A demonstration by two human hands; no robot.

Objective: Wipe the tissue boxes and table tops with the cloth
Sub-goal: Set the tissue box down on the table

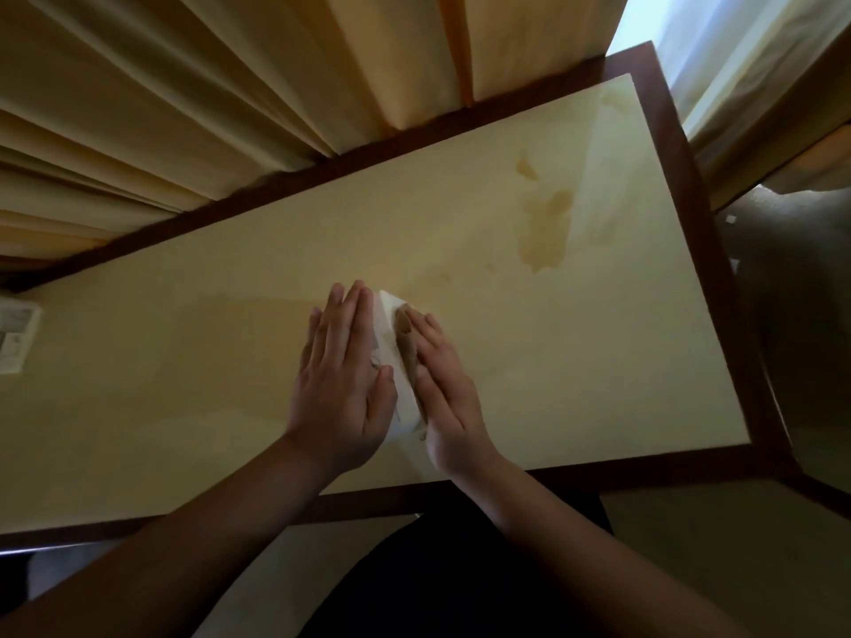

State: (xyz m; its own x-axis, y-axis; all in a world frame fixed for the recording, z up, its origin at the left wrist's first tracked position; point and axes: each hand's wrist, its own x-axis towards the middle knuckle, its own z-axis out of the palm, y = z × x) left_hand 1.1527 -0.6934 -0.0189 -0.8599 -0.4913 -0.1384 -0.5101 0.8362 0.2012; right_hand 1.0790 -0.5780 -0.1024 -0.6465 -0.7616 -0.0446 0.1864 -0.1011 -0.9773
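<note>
1. A white box point(386, 361) stands near the middle of the table point(184, 384), btwn two hands.
2. Left hand point(343, 384) lies flat on the box's left side, fingers straight.
3. Right hand point(442, 398) presses a brown cloth point(405, 343) on the box's right side, fingers straight.
4. Most of the box & cloth is hidden by the hands.
5. Curtains point(184, 108) hang at the far edge.
6. A white thing point(14, 338) at the left is cut off, can't tell what.
</note>
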